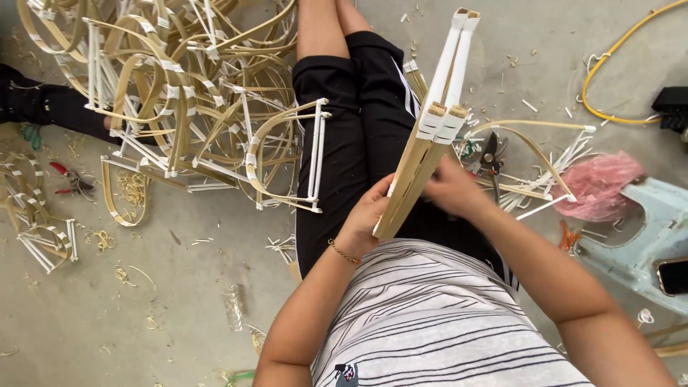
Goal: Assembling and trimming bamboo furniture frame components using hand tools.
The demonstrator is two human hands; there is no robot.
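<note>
Two bare hands hold a bundle of flat bamboo strips over the person's lap, tilted up and away from the body, with white tape wrapped around its middle and white strips running on to the top end. The left hand has its grip closed around the lower end of the bundle, thumb on the near side. The right hand touches the bundle from the other side, fingers curled against its lower part; whether they pinch a strip cannot be told.

Just beyond the right hand, pruning shears lie on the concrete floor beside a bent bamboo frame with white-taped ends. To the right lie a pink plastic bag, a pale blue plastic stool with a phone on it, and a yellow hose. On the left, a big heap of curved bamboo frames bound with white tape stands near the person's leg. Red-handled pliers lie at the far left among shavings.
</note>
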